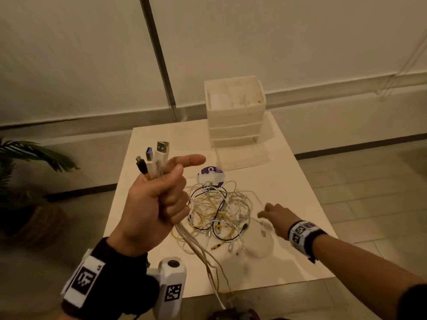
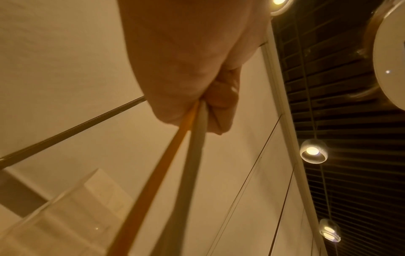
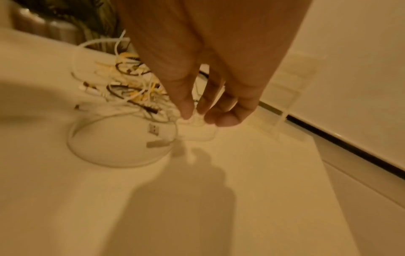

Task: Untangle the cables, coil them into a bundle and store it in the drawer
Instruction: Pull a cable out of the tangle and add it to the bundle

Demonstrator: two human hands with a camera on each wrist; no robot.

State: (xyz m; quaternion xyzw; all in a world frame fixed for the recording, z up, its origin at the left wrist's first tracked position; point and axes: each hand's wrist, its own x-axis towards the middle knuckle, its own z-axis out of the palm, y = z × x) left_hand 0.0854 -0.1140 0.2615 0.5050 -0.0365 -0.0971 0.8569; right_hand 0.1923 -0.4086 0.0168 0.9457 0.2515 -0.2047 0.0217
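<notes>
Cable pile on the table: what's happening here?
A person is sorting it. Their left hand is raised and grips a bunch of cable ends, plugs pointing up, with the cords trailing down to the tangle of cables on the white table. Their right hand reaches down at the tangle's right edge, fingertips at a white cable; a firm grip isn't clear. The drawer unit stands behind; nothing is coiled yet.

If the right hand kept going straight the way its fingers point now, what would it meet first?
Most likely the white cable lying on the table at the near edge of the tangle. The right hand has its fingertips just above it; whether they touch is unclear.
</notes>
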